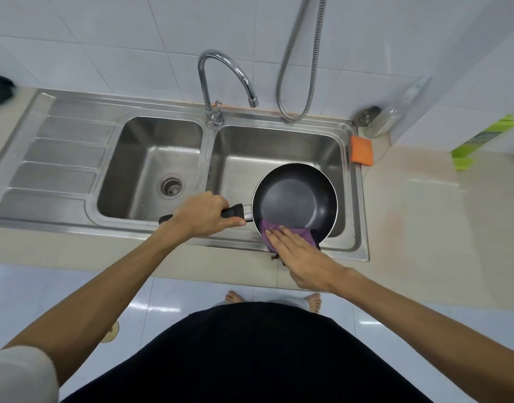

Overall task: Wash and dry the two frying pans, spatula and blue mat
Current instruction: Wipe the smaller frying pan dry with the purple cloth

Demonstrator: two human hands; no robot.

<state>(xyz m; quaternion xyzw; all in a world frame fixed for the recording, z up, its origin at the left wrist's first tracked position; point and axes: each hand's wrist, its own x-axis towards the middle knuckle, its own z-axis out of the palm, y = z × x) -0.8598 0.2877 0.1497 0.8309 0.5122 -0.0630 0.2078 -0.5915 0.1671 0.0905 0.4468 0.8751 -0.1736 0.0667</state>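
A black frying pan [293,196] hangs over the right basin of the steel double sink [209,141], its handle pointing left. My left hand [203,216] is closed around that black handle. My right hand [299,254] lies flat with fingers stretched, pressing a purple cloth [282,228] against the pan's near rim; part of the cloth hangs below the rim, over the sink's front edge. The second pan, the spatula and the blue mat are out of sight.
A chrome tap [226,74] arches over the divider, with a metal hose [299,82] beside it. An orange sponge [361,151] lies on the sink's right rim, a clear bottle [386,120] behind it. A ribbed drainboard [60,158] is at the left. Green items [479,141] sit far right.
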